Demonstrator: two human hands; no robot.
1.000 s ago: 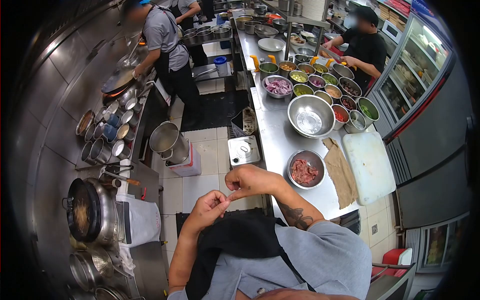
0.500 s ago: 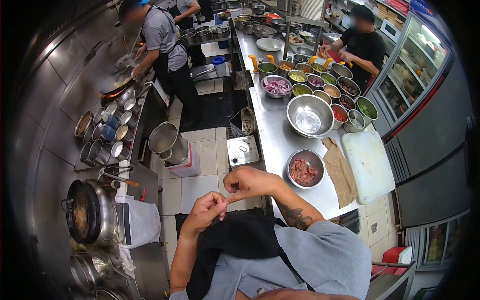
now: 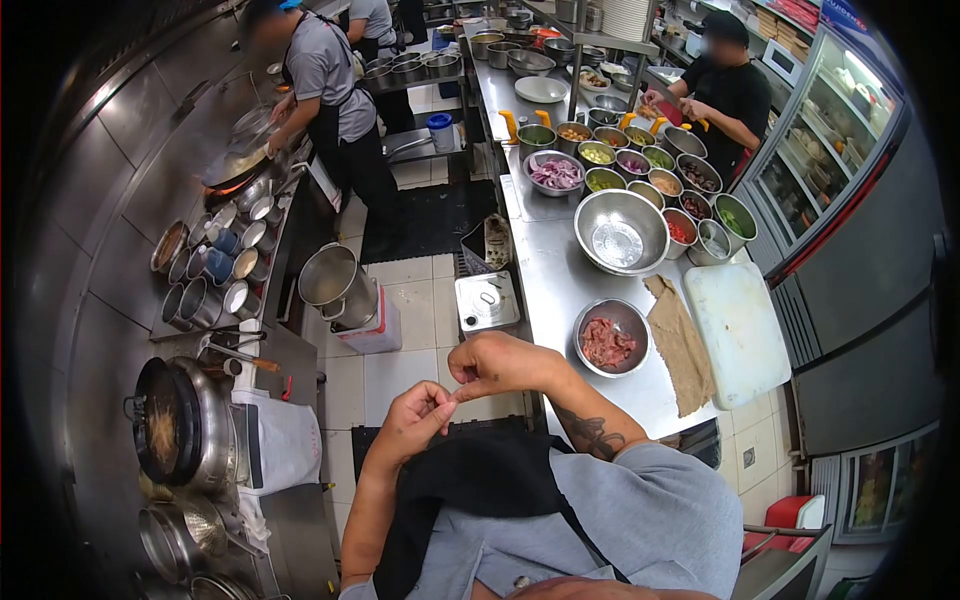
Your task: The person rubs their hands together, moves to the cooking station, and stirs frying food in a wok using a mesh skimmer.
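One camera is worn on the head. It looks ahead and down, with the grey shirt very close at the bottom and the worktop near on the right. The wide, round view reaches far.

- round steel bowl, upright on the worktop, beside a brown cloth
- raw-looking pinkish-red meat strips, heaped inside
- black apron, creased, spread across the grey shirt

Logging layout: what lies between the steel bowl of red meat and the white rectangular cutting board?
The head view shows a long brown cloth lying between them.
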